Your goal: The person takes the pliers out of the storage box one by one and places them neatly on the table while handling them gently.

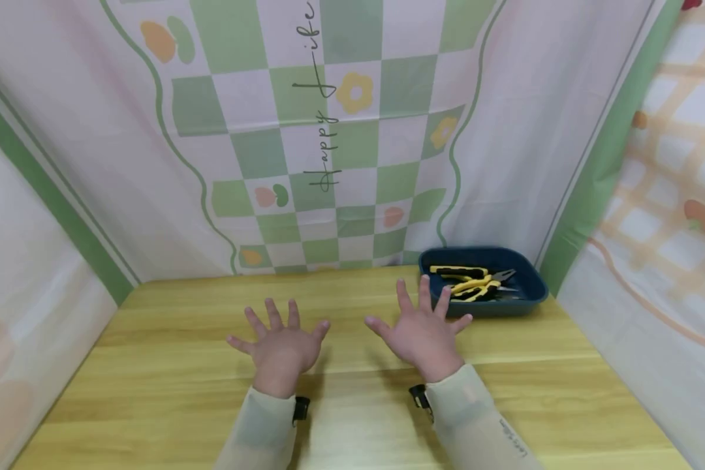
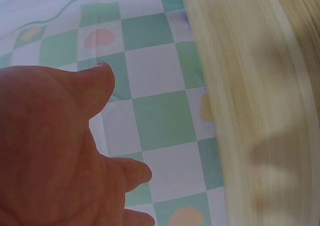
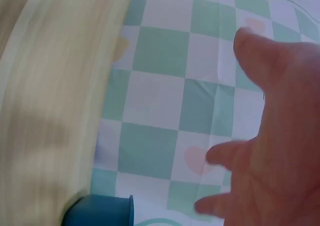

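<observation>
Both hands are held out over the wooden table with their fingers spread wide. The left hand (image 1: 283,349) holds nothing; in the left wrist view its thumb and some fingers (image 2: 132,173) stretch out in front of the checked cloth. To the right, the right hand (image 1: 425,339) is likewise spread and grips nothing. Its fingertips overlap the near left side of a dark blue tray (image 1: 529,301) in the head view; contact cannot be told. Inside the tray lie several pliers (image 1: 476,285) with yellow and black handles, partly hidden by the fingers.
The wooden table (image 1: 170,365) reaches back to a green-and-white checked cloth (image 1: 352,143) hanging behind it. More patterned cloth (image 1: 652,261) hangs along the right side, and white cloth (image 1: 23,261) along the left. A corner of the blue tray (image 3: 102,211) shows in the right wrist view.
</observation>
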